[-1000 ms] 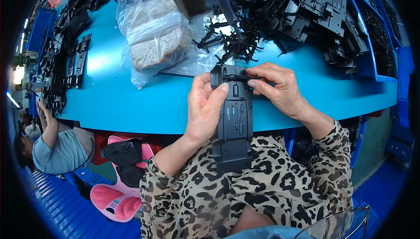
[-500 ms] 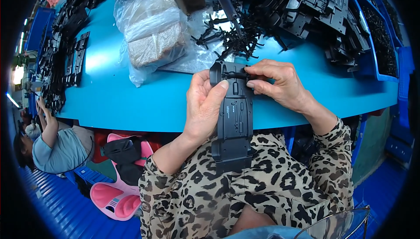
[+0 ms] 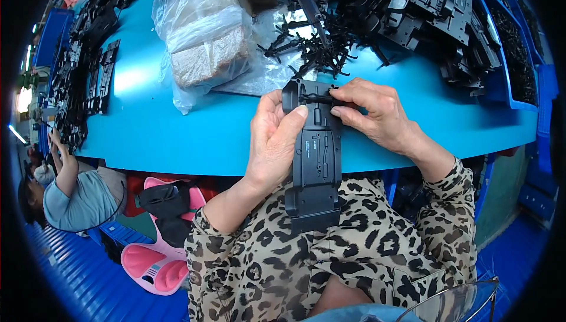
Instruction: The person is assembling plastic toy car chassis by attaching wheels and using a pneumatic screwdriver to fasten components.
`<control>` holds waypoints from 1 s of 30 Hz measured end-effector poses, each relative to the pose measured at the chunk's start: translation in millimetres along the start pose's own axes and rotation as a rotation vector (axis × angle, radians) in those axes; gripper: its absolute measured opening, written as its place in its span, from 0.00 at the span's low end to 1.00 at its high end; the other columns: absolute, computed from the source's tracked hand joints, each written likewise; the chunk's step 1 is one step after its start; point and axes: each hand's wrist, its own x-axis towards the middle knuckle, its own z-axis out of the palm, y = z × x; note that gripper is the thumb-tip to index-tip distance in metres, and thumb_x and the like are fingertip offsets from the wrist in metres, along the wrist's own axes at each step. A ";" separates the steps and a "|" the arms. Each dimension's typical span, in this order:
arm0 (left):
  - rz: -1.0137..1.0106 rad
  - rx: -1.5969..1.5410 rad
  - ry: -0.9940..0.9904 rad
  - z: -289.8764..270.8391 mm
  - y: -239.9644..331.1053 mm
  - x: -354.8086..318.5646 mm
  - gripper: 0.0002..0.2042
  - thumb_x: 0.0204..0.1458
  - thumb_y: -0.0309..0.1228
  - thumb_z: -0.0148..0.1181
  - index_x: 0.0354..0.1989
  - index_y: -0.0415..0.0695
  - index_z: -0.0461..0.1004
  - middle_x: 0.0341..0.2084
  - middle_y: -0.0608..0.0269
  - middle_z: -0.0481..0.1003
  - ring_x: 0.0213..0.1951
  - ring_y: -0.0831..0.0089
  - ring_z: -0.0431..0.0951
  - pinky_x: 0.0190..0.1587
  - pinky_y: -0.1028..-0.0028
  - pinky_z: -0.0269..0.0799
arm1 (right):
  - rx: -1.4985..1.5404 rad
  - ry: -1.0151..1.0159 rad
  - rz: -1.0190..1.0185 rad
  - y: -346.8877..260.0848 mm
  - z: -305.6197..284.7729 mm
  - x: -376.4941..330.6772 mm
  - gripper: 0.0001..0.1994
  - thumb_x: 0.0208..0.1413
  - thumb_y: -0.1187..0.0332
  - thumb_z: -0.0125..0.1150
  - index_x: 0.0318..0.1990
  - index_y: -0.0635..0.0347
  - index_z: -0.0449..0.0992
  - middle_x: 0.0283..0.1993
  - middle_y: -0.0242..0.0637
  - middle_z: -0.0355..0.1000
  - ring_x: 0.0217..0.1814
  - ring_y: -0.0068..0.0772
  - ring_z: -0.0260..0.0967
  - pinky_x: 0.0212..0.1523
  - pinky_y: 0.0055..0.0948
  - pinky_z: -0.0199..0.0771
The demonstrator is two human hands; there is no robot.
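Left fingers [image 3: 290, 126] grip a long black plastic plate [image 3: 318, 151], likely light, stiff, best held by edges; right fingers [image 3: 351, 93] pinch a thin black plastic rod [image 3: 316, 98] between them.

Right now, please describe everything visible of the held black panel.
The long black panel looks like moulded plastic, with ridges, raised shapes, pale print. It points forward, printed face up, near end over the patterned clothing. The left hand grips its left edge; the right hand handles a slim black piece across its far end.
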 end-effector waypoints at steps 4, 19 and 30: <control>-0.014 0.008 0.012 1.0 1.2 -0.2 0.14 0.49 0.22 0.45 0.43 0.31 0.54 0.33 0.57 0.66 0.32 0.81 0.68 0.34 0.83 0.66 | -0.126 -0.041 0.008 -7.0 0.6 1.2 0.12 0.39 0.76 0.58 0.36 0.67 0.70 0.27 0.40 0.67 0.26 0.30 0.65 0.24 0.23 0.67; 0.117 0.153 -0.105 14.4 13.0 -7.0 0.19 0.52 0.29 0.44 0.50 0.33 0.53 0.30 0.64 0.65 0.25 0.85 0.65 0.24 0.86 0.62 | -0.141 0.086 0.078 -52.8 14.2 -5.3 0.30 0.44 0.52 0.53 0.47 0.70 0.57 0.38 0.51 0.59 0.38 0.45 0.61 0.36 0.34 0.64; 0.126 0.169 -0.119 21.8 19.6 -8.5 0.18 0.50 0.25 0.46 0.50 0.36 0.54 0.23 0.64 0.64 0.14 0.83 0.63 0.16 0.85 0.61 | 0.997 0.351 0.491 -35.4 20.3 -3.7 0.14 0.49 0.66 0.53 0.39 0.66 0.64 0.30 0.30 0.66 0.29 0.11 0.62 0.29 0.10 0.64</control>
